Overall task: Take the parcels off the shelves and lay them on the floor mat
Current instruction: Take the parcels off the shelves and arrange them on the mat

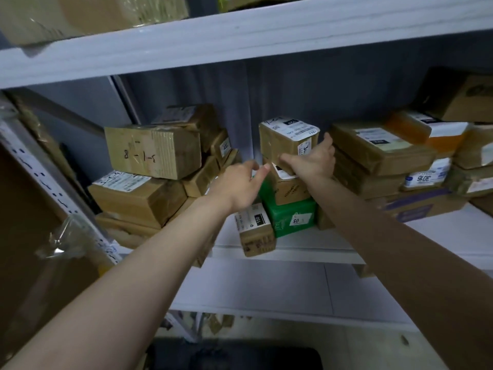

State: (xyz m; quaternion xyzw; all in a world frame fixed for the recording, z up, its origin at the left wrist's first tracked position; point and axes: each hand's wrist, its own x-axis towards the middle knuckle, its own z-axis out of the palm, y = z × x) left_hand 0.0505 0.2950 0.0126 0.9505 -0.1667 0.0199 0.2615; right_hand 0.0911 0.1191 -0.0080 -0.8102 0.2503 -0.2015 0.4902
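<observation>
Right hand (pixel 312 162) grips top parcel (pixel 282 145) between crowded box stacks (pixel 152 153).

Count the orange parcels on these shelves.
1. The orange parcel with a white label lies high in the right-hand pile on the white middle shelf, right of the brown cardboard box gripped by the right hand. More may be hidden behind the stacks.

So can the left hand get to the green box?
Probably yes: the left hand is near the green box, whose front is bare, though a brown box sits on it. The right hand grips the top parcel.
</observation>
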